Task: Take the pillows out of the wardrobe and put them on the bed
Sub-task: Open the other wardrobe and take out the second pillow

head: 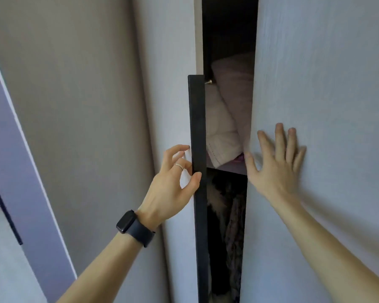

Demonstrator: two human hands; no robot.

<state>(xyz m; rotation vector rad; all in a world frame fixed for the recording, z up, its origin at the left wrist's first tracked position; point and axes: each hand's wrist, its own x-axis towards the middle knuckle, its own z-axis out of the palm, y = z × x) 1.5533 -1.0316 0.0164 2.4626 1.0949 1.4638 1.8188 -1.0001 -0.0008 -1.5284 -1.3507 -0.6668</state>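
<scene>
The wardrobe stands partly open, with a dark gap between its two pale doors. Through the gap I see pale pink pillows (pixel 230 110) stacked on a shelf, mostly hidden by the doors. My left hand (pixel 173 182) curls loosely at the long black handle (pixel 198 171) on the left door (pixel 173 84), thumb touching the handle's edge, fingers apart. Flat against the front of the right door (pixel 326 95) lies my right hand (pixel 276 165), fingers spread, thumb at the door's edge.
Below the shelf, dark hanging clothes (pixel 230 226) fill the gap. A grey wall panel (pixel 74 106) runs left of the wardrobe, with a lilac wall (pixel 9 149) and a thin black frame (pixel 4 211) further left.
</scene>
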